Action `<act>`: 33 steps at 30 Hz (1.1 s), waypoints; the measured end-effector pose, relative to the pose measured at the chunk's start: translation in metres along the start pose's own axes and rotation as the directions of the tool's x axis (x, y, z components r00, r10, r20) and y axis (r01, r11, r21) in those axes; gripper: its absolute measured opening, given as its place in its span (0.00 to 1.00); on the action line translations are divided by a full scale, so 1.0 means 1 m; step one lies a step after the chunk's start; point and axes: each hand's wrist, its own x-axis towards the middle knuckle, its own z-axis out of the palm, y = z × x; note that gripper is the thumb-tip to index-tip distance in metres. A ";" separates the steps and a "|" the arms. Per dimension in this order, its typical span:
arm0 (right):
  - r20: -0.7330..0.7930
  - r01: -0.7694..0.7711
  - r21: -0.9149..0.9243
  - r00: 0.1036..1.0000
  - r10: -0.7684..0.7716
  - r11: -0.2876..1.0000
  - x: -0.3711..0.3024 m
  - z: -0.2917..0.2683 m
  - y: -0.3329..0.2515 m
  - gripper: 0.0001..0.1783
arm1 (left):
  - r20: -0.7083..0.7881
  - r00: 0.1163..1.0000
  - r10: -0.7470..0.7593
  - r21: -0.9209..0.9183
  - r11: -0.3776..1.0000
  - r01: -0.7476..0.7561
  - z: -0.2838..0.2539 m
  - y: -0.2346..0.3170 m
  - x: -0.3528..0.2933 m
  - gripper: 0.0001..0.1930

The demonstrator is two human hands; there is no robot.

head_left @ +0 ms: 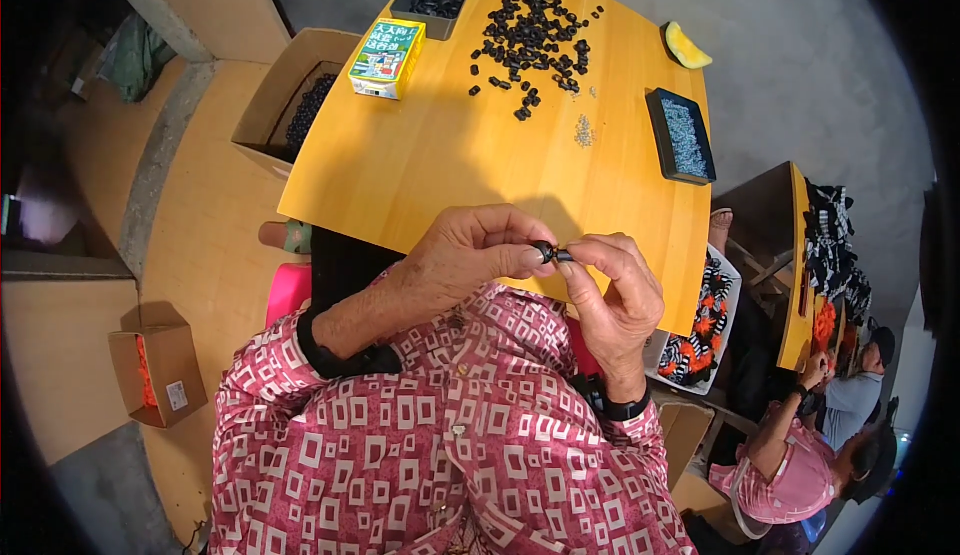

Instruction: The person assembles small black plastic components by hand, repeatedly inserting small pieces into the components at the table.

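Both hands meet just beyond my lap, near the front edge of the yellow table (375, 180). Between thumb and fingers, my left hand (465, 255) pinches a small round black part (544, 250). My right hand (615, 290) is closed on a short dark pin-like piece (563, 254) that touches the black part. Its exact kind is too small to make out. Farther back on the tabletop lies a scattered heap of similar black parts (530, 40). Closer to me is a little cluster of tiny silvery pieces (584, 132).
A black tray (710, 160) of small silvery pieces stands on the right, near a melon slice (688, 47). At the back left are a yellow-green carton (388, 58) and a grey bin (430, 25). A white bin (733, 300) sits beside the table; co-workers (790, 465) sit at right.
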 end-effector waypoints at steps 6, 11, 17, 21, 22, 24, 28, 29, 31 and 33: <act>0.031 0.031 -0.041 0.999 -0.030 0.999 0.000 -0.001 0.001 0.11 | -0.001 1.000 0.017 -0.007 1.000 -0.017 -0.001 -0.002 0.000 0.11; 0.035 0.099 -0.108 0.995 -0.096 0.989 0.001 0.000 0.003 0.11 | 0.005 0.999 0.031 -0.009 0.999 -0.031 -0.001 -0.003 0.000 0.11; 0.062 0.180 -0.164 0.983 -0.172 0.970 0.004 0.003 0.001 0.12 | 0.001 0.999 0.038 -0.015 0.999 -0.038 -0.003 -0.006 0.001 0.12; 0.016 0.142 -0.128 0.990 -0.141 0.982 0.003 0.005 0.003 0.12 | 0.012 0.999 0.038 0.016 0.999 -0.038 -0.003 -0.001 0.001 0.11; 0.008 0.135 -0.121 0.991 -0.135 0.983 0.003 0.005 0.003 0.12 | -0.003 0.999 0.033 0.040 0.999 -0.033 -0.003 0.001 0.001 0.11; 0.007 0.132 -0.117 0.991 -0.132 0.984 0.003 0.006 0.002 0.11 | -0.026 0.999 0.042 0.043 0.998 -0.040 -0.003 0.000 0.002 0.11; 0.062 0.229 -0.254 0.973 -0.221 0.940 0.007 0.006 0.000 0.12 | -0.062 0.996 0.063 0.019 0.998 -0.061 -0.003 -0.001 0.001 0.11; 0.059 0.235 -0.255 0.972 -0.228 0.938 0.008 0.007 0.001 0.12 | -0.059 0.996 0.069 0.024 0.997 -0.068 -0.004 -0.001 0.002 0.11; 0.126 0.366 -0.347 0.930 -0.344 0.863 0.011 0.008 0.002 0.12 | -0.100 0.992 0.073 0.036 0.997 -0.070 -0.005 -0.003 0.004 0.10; 0.143 0.383 -0.380 0.924 -0.356 0.842 0.012 0.010 -0.001 0.12 | -0.108 0.990 0.095 0.032 0.995 -0.092 -0.007 -0.004 0.004 0.11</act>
